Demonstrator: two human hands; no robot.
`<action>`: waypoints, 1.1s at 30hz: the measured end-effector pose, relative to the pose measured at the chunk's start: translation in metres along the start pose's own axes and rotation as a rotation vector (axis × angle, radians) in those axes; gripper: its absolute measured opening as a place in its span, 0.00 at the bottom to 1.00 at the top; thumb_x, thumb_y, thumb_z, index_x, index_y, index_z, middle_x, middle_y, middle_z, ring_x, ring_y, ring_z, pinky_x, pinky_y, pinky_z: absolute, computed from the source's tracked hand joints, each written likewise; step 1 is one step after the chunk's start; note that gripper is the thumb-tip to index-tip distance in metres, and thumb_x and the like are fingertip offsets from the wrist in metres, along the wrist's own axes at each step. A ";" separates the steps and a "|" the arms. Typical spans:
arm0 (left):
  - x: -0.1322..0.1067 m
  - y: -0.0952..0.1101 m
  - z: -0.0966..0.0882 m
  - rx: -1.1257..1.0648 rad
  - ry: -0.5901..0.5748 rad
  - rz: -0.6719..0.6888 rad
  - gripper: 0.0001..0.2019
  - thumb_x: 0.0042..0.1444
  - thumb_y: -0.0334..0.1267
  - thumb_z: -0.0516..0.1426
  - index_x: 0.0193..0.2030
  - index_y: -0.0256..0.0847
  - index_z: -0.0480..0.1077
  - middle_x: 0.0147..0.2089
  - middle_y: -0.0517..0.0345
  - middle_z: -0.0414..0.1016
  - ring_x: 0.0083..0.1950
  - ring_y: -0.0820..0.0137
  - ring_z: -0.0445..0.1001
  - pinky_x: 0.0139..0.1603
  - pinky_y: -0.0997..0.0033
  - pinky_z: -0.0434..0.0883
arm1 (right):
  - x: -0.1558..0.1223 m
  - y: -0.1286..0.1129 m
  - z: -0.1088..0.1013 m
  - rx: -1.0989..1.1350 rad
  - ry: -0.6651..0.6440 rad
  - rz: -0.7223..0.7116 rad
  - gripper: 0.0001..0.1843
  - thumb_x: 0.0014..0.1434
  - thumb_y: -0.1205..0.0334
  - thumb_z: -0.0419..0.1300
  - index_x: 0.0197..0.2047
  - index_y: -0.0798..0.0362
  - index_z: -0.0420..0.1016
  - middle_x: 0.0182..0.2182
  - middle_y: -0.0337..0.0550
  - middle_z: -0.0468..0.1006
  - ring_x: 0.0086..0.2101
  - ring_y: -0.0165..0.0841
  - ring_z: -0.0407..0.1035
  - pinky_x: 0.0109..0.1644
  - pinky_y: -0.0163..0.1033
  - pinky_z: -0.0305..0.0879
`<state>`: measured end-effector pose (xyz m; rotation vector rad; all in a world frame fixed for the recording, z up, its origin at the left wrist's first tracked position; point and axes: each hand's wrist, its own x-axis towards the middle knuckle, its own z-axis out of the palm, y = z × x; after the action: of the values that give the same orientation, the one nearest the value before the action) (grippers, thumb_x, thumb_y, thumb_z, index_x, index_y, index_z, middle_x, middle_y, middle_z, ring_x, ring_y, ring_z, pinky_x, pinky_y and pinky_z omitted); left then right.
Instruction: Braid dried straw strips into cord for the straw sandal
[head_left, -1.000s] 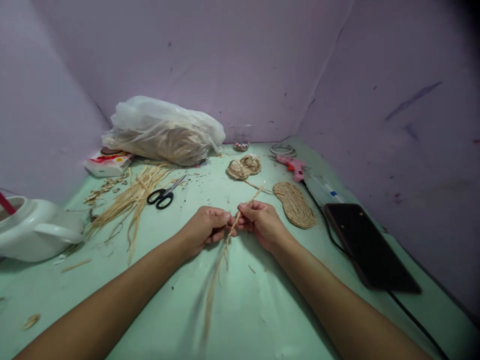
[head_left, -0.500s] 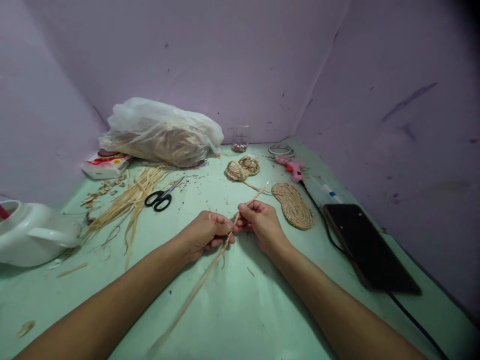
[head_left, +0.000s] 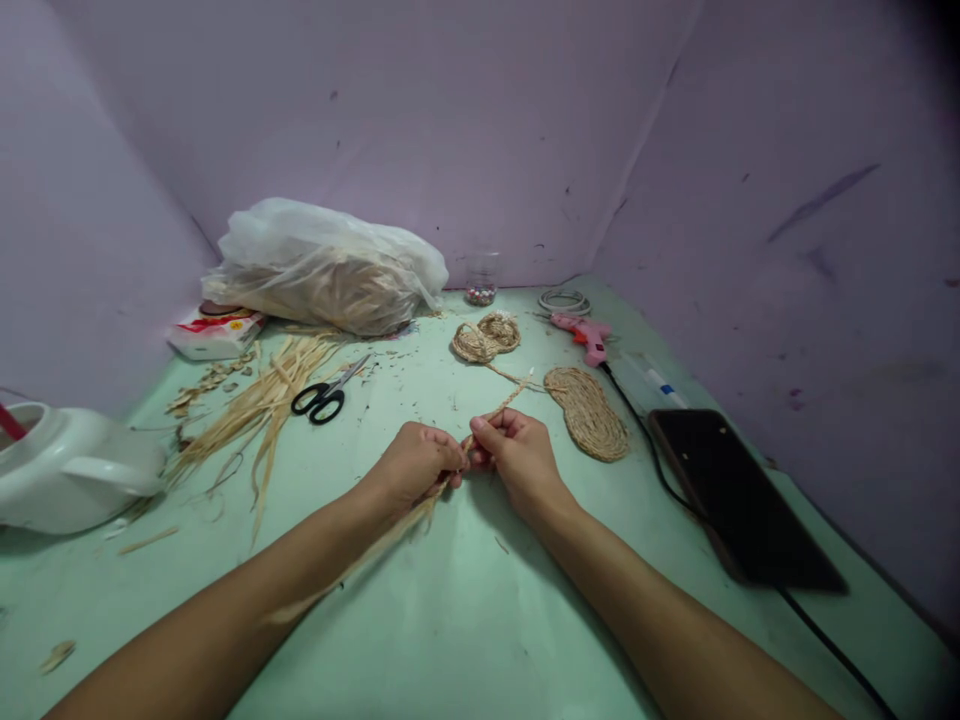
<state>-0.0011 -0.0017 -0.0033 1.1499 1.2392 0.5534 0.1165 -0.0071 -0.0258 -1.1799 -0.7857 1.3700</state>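
Table point(head_left: 480, 625): green, beneath the work.
Left hand point(head_left: 424, 462): pinching the cord point(head_left: 514, 394).
Right hand point(head_left: 519, 445): pinching it just farther right.
Cord: mid-table; I judge it light and pliable.
Loose tail point(head_left: 390, 538): runs near-left, probably fragile; I'd hold the twisted stretch point(head_left: 496, 411) instead.

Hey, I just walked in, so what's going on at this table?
A person is pinching a thin fibre cord between the fingers of both hands, the left hand and right hand held close together. One end slants up past the right hand; a loose, wispy tail trails back along the left forearm. Black-handled scissors and loose straw-like strips lie to the left. To the right are a flat coiled piece and a pink glue gun.
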 end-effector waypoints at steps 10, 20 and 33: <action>-0.002 -0.005 -0.004 -0.004 -0.057 0.056 0.06 0.35 0.34 0.57 0.18 0.32 0.67 0.15 0.61 0.65 0.14 0.83 0.50 0.16 0.78 0.45 | 0.005 0.000 -0.003 0.087 0.097 -0.032 0.09 0.42 0.62 0.61 0.21 0.57 0.64 0.14 0.35 0.70 0.13 0.21 0.58 0.17 0.28 0.57; -0.010 -0.011 -0.001 0.104 -0.081 0.270 0.06 0.39 0.32 0.55 0.17 0.32 0.67 0.15 0.61 0.64 0.18 0.80 0.56 0.20 0.76 0.53 | 0.003 0.006 0.001 0.056 0.087 -0.068 0.08 0.44 0.64 0.59 0.21 0.56 0.63 0.12 0.34 0.69 0.12 0.22 0.58 0.16 0.28 0.56; -0.010 -0.003 -0.012 -0.054 -0.060 0.003 0.16 0.46 0.45 0.52 0.29 0.31 0.69 0.22 0.54 0.71 0.13 0.84 0.48 0.15 0.77 0.38 | 0.012 -0.004 -0.003 0.145 0.128 -0.028 0.10 0.42 0.64 0.61 0.21 0.56 0.61 0.14 0.35 0.69 0.13 0.21 0.57 0.17 0.29 0.60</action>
<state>-0.0160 -0.0074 -0.0005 1.1159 1.1642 0.5477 0.1221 0.0042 -0.0256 -1.1266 -0.6000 1.2922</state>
